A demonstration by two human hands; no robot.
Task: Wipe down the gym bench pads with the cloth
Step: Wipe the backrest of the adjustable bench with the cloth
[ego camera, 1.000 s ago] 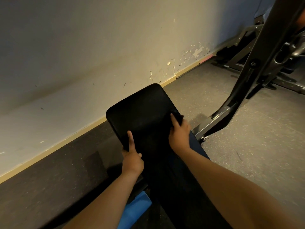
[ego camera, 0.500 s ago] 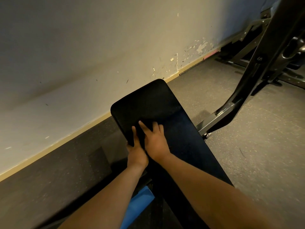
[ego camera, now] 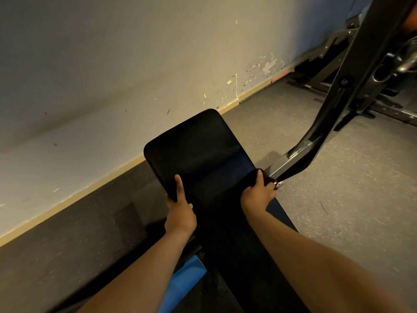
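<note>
At the right edge of the pad point(ego camera: 203, 154) our right hand point(ego camera: 257, 196) clutches the cloth point(ego camera: 268, 180) to wipe; our left hand point(ego camera: 180, 213) grips the opposite edge, steadying it

Bench pad point(ego camera: 203, 152), near end off-frame

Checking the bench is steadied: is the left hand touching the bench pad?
Touching. Head view: left hand grips the bench pad edge, thumb on top.

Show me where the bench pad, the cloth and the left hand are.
bench pad point(ego camera: 198, 150): head view, bare top near its far end.
cloth point(ego camera: 268, 179): head view, dark bunch at the pad's right edge.
left hand point(ego camera: 180, 214): head view, back of the hand.
</note>
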